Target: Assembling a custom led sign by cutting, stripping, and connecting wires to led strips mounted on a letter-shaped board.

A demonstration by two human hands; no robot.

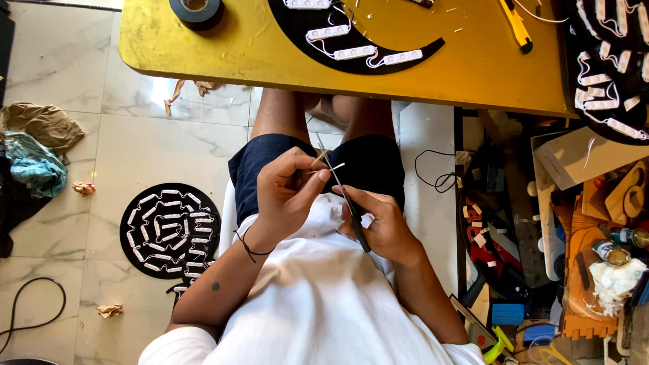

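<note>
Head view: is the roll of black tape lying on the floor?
No, the roll of black tape sits on the yellow table, near its far left corner.

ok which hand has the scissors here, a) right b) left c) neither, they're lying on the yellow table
a: the right hand grips the dark scissors over the lap, while the left hand pinches a thin white wire at the blades.

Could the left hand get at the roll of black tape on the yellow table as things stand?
Probably yes, but not freely. The left hand is pinching a thin wire over the lap, so it would have to let go first. The black tape roll lies near the yellow table edge with nothing in between.
</note>
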